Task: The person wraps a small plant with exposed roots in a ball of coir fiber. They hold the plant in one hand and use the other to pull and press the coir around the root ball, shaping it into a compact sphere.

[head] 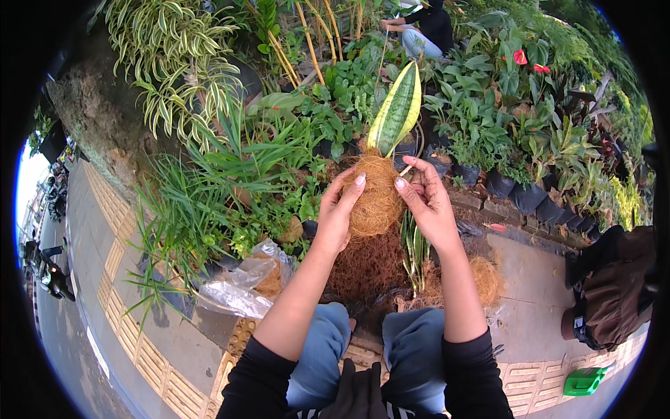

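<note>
Between my two hands is a ball of brown coconut fibre (374,201), with a single yellow-edged snake plant leaf (396,110) standing up from its top. My left hand (337,207) grips the ball's left side, thumb on the front. On the right side, my right hand (429,199) has its thumb near the fibre and its fingers partly curled; a thin pale strand or stick shows beside its index finger. Below the ball lies a heap of dark brown coir (366,267). More snake plant leaves (415,256) stand beside that heap, partly behind my right forearm.
A clear plastic bag (251,285) with tan fibre lies left, and a loose fibre clump (484,280) right. Potted plants (502,183) line the bed ahead. A green watering can (583,381) and a brown bag (617,288) sit right. Another person (426,29) crouches beyond the plants.
</note>
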Tool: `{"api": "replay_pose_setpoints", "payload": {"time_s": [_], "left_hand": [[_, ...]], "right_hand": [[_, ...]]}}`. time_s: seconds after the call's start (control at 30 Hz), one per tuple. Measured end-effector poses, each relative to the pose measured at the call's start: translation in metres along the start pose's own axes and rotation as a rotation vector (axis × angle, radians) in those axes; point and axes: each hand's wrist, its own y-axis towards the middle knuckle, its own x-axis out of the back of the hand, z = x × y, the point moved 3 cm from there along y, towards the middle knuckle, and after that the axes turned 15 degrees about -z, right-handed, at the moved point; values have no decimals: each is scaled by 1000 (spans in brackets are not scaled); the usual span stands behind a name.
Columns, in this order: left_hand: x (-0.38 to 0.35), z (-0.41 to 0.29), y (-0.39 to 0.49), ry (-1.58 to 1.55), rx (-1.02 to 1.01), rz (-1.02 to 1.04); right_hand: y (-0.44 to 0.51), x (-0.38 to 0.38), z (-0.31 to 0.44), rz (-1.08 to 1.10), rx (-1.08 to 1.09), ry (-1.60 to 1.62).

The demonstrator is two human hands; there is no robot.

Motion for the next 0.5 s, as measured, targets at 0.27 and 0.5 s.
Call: {"api": "replay_pose_setpoints", "payload": {"time_s": [0.27,0.5], "left_hand": [[-4,-3,-7,-214,245,24],[-5,-5,-3,-132,-146,-200]], "right_hand": [[-11,-20,-18,30,-349,306],[-20,-40,-16,-142,-293,441]]}}
